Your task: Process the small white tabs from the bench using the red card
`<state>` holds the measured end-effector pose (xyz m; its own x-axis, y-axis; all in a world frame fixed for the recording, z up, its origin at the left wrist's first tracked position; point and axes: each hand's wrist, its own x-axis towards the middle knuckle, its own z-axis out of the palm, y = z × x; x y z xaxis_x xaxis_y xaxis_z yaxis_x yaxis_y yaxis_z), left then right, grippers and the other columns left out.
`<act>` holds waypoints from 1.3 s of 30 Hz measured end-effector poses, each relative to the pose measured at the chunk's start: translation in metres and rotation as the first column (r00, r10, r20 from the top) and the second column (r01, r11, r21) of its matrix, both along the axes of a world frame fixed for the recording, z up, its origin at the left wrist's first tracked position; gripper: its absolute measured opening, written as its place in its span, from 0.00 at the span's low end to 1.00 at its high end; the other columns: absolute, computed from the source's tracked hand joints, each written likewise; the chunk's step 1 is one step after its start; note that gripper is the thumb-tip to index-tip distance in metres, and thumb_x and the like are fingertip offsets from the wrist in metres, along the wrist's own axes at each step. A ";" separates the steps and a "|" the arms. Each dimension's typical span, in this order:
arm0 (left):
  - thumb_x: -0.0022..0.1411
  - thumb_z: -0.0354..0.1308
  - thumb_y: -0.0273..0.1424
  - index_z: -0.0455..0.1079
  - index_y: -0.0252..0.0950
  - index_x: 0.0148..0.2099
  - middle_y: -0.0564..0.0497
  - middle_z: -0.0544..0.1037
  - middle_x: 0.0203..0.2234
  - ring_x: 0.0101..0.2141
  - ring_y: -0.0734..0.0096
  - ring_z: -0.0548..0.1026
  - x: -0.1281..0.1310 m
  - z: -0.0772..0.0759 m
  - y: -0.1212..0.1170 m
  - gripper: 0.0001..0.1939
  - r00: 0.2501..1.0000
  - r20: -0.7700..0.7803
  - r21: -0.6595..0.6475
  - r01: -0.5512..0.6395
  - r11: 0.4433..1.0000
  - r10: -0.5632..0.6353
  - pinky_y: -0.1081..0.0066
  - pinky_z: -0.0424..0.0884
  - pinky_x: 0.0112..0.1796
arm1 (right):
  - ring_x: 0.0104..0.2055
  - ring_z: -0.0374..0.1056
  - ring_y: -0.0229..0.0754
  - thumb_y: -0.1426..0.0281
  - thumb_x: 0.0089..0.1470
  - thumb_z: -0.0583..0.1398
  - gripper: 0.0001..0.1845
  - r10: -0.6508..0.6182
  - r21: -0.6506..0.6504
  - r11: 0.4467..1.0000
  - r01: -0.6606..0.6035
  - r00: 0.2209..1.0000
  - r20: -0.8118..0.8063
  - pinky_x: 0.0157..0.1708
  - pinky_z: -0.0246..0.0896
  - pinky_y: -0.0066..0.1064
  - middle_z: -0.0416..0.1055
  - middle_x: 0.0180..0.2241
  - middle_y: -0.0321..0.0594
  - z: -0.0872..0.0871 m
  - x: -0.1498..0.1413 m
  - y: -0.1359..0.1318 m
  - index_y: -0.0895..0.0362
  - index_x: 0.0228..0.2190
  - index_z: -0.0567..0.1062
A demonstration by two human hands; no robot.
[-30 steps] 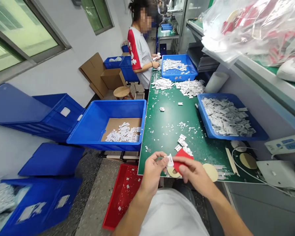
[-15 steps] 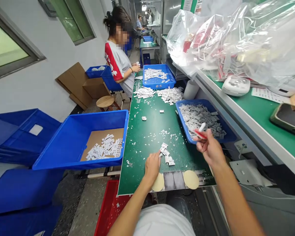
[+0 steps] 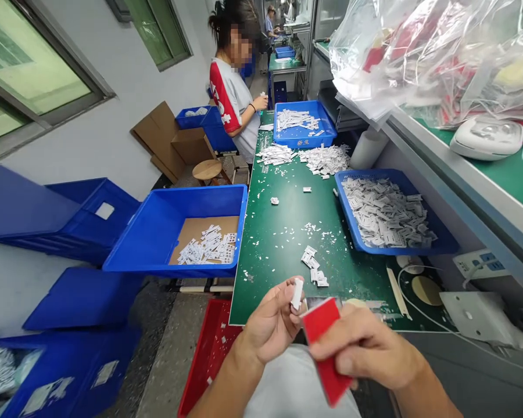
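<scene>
My left hand [image 3: 268, 328] pinches a small white plastic piece [image 3: 297, 294] between thumb and fingers, above the table's near edge. Close on its right, my right hand [image 3: 375, 348] grips a flat red pad [image 3: 320, 320] with a pale edge. The pad's upper corner is close to the white piece; whether they touch, I cannot tell. Just beyond my hands, a few loose white pieces [image 3: 310, 257] lie on the green table [image 3: 283, 232]. To the right stands a blue basket [image 3: 346, 217] heaped with similar white pieces.
Tiny white scraps are scattered over the table. A blue bin [image 3: 135, 247] with white parts on cardboard stands at left, a red tray [image 3: 196, 363] below. A co-worker [image 3: 237, 98] stands beyond, near a blue tray [image 3: 305, 142]. A shelf [image 3: 462, 168] overhangs the right side.
My left hand has risen from the tabletop pieces, now with one white piece in its fingers. My right hand has brought the red pad from beside the basket in towards my left hand.
</scene>
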<state>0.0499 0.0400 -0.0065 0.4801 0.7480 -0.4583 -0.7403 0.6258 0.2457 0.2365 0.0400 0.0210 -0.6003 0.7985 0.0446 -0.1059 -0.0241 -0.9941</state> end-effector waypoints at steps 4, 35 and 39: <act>0.47 0.77 0.29 0.75 0.31 0.41 0.55 0.73 0.23 0.22 0.86 0.69 -0.010 0.014 -0.011 0.20 0.999 0.036 -0.005 0.009 1.000 -0.008 0.87 0.65 0.23 | 0.28 0.71 0.39 0.60 0.65 0.57 0.16 -0.249 0.153 0.963 0.223 0.951 0.183 0.32 0.70 0.29 0.77 0.25 0.37 0.021 -0.013 0.010 0.49 0.46 0.83; 0.58 0.67 0.22 0.71 0.44 0.46 0.56 0.79 0.35 0.38 0.74 0.80 -0.051 0.015 -0.035 0.17 0.582 -0.319 0.797 -0.261 0.544 0.748 0.75 0.76 0.41 | 0.19 0.58 0.33 0.61 0.58 0.64 0.10 -0.472 -0.325 0.865 0.382 0.838 -0.273 0.13 0.44 0.19 0.65 0.19 0.34 0.028 -0.078 -0.028 0.48 0.41 0.82; 0.58 0.65 0.17 0.75 0.41 0.42 0.55 0.81 0.36 0.44 0.68 0.80 -0.051 0.016 -0.043 0.15 0.394 -0.319 0.917 -0.099 0.385 0.862 0.69 0.76 0.47 | 0.17 0.55 0.30 0.61 0.60 0.62 0.11 -0.460 -0.277 0.879 0.388 0.842 -0.280 0.17 0.52 0.22 0.63 0.17 0.32 0.030 -0.080 -0.033 0.50 0.40 0.83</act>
